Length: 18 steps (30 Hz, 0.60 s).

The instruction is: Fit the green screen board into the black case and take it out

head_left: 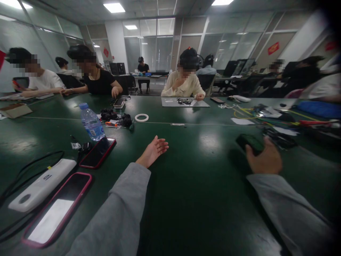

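My left hand (153, 150) rests on the dark green table (191, 185), palm up, fingers stretched and apart, holding nothing. My right hand (264, 159) is curled around a dark green object (250, 142) that lies on or just above the table at the right. Both my arms wear grey sleeves. A red-cased phone (98, 153) lies left of my left hand, with a water bottle (92, 122) standing behind it.
A pink-cased phone (57, 209) and a white power bank (42, 185) with black cables lie at the near left. A white tape ring (141, 117) and black parts sit mid-table. Cables and papers crowd the right side. Several people sit along the far edge.
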{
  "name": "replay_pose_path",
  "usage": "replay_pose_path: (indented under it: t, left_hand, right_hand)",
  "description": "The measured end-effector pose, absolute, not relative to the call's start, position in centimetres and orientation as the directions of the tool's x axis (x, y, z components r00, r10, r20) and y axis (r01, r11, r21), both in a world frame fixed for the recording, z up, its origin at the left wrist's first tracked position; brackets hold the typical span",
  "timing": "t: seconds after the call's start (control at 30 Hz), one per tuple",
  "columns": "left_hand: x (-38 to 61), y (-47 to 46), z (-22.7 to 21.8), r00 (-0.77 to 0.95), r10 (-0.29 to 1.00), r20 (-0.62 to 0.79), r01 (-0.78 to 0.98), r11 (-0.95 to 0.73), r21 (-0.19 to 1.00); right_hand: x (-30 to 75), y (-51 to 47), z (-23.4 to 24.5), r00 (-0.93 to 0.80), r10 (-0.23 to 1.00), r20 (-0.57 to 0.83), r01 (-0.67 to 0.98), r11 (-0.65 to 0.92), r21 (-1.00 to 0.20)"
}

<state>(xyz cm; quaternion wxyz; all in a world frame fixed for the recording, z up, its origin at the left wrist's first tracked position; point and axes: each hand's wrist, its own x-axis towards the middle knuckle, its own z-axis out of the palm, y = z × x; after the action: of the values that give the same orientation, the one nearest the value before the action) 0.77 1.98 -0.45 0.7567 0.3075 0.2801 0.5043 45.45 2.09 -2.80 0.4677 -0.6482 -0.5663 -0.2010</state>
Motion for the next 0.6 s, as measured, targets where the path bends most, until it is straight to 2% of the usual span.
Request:
replay_pose_path:
  t: [0.07, 0.13, 0.33, 0.4, 0.6]
  left_hand:
    - [0.9, 1.8, -0.4, 0.323, 0.942, -0.095, -0.574, 0.275, 0.771]
    - [1.0, 1.6, -0.3, 0.289, 0.954, -0.079, -0.567, 0.237, 0.789]
    - [1.3, 1.4, -0.3, 0.230, 0.972, -0.041, -0.598, 0.174, 0.782]
    - [1.3, 1.6, -0.5, 0.197, 0.980, -0.036, -0.605, 0.151, 0.782]
    - [1.2, 2.2, -1.1, 0.124, 0.992, -0.024, -0.601, 0.094, 0.793]
  right_hand:
    - [38.8, 2.1, -2.2, 0.197, 0.608, 0.769, 0.941, 0.104, -0.323]
    - [32.0, 1.5, -1.8, 0.046, 0.648, 0.760, 0.935, 0.240, -0.262]
    - [16.9, -1.6, -0.9, -0.253, 0.636, 0.729, 0.793, 0.568, -0.221]
    - [15.1, -2.1, -0.8, -0.295, 0.650, 0.701, 0.765, 0.600, -0.234]
    - [15.3, -2.1, -0.7, -0.266, 0.720, 0.640, 0.772, 0.557, -0.306]
